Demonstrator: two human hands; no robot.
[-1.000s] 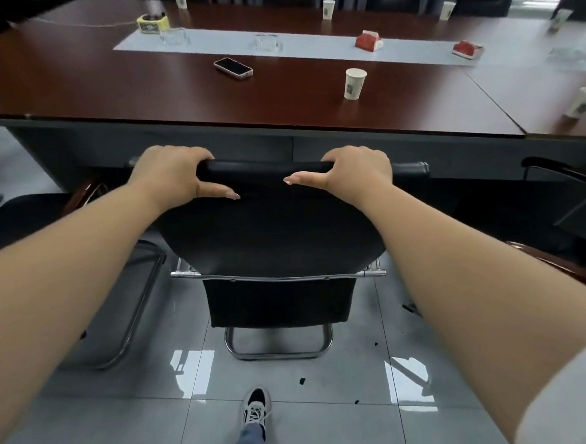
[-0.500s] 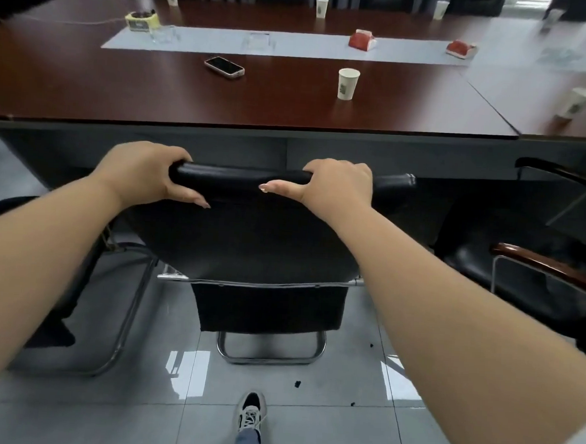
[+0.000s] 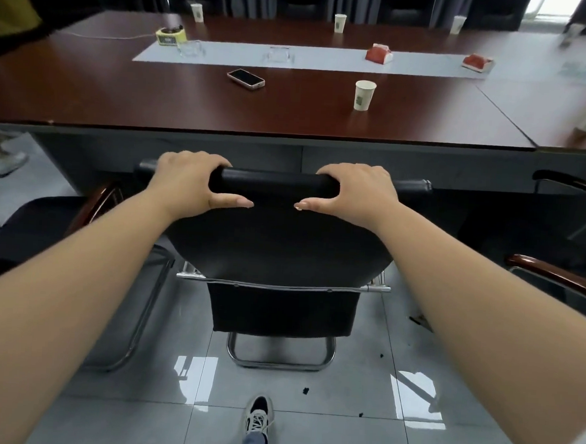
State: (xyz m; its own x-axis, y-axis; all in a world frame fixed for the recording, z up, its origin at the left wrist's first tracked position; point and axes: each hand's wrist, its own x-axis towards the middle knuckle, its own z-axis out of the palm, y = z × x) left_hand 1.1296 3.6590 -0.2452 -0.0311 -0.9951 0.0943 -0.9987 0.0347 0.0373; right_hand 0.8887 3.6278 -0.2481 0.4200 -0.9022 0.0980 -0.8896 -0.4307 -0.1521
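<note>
A black chair (image 3: 276, 241) with a chrome sled frame stands facing a long dark-red table (image 3: 154, 103), its back toward me. My left hand (image 3: 191, 181) grips the padded top edge of the backrest on the left, fingers curled over the far side and thumb on the near side. My right hand (image 3: 358, 191) holds the same top edge on the right in the same way. The chair's seat is hidden behind the backrest, close to the table's grey front panel.
On the table lie a phone (image 3: 246, 79), a paper cup (image 3: 364, 95), two red tissue boxes, glass ashtrays and more cups. Black chairs with wooden armrests flank mine, left (image 3: 37, 226) and right (image 3: 556, 275). My shoe (image 3: 258, 413) is on the grey tiled floor.
The chair and both hands have shifted from left of centre to the middle of the view and a little toward the table. Both hands kept their hold on the backrest.
</note>
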